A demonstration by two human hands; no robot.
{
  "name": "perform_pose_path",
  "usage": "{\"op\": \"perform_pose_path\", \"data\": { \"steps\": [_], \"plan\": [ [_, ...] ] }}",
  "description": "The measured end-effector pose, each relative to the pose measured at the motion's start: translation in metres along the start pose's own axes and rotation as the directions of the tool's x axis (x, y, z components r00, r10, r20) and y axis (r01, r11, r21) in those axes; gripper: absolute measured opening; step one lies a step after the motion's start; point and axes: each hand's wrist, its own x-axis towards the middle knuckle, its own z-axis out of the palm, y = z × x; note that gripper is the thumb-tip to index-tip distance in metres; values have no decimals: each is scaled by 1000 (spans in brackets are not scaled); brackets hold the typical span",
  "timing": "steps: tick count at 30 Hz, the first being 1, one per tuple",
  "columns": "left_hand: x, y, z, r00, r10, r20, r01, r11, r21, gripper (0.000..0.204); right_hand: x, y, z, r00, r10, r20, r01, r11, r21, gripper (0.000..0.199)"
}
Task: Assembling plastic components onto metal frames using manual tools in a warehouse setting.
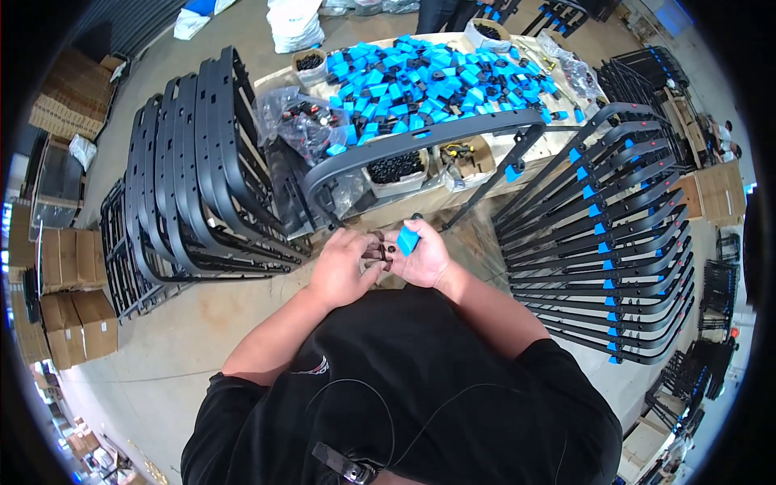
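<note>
In front of my chest, both hands are close together. My right hand (428, 263) is turned palm up, with a blue block (408, 240) held against the fingers by the thumb. A few small dark pieces (386, 250) lie at the fingers of the same hand. My left hand (343, 265) is closed, its curled fingertips meeting those pieces; exactly what it pinches is too small to tell. Just beyond my hands, a curved black metal frame (420, 129) rests against the table edge, and one blue block (513, 171) sits on its right leg.
A heap of blue blocks (436, 77) covers much of the table (529, 153). At its front stand a tub of small black parts (396, 171) and a cardboard box with tools (469, 158). Black frames (190, 162) stack at left; more frames with blue blocks (606, 242) stand at right.
</note>
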Motion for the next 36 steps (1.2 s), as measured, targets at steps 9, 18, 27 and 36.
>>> {"op": "perform_pose_path", "data": {
  "steps": [9,18,27,36],
  "plan": [
    [-29,-15,-8,990,-140,35,139,990,41,29,37,23,-11,991,113,78,-113,994,-6,57],
    [-74,-68,17,742,-659,125,647,654,-391,23,72,40,-33,865,-57,-498,-374,589,-716,31],
    [-65,-144,32,553,-769,320,417,-77,-905,5,125,69,-36,922,-193,-335,-267,310,-913,36],
    [-59,-142,28,574,-745,340,361,-143,-921,9,127,67,-58,926,-239,-293,-238,234,-943,45]
  ]
}}
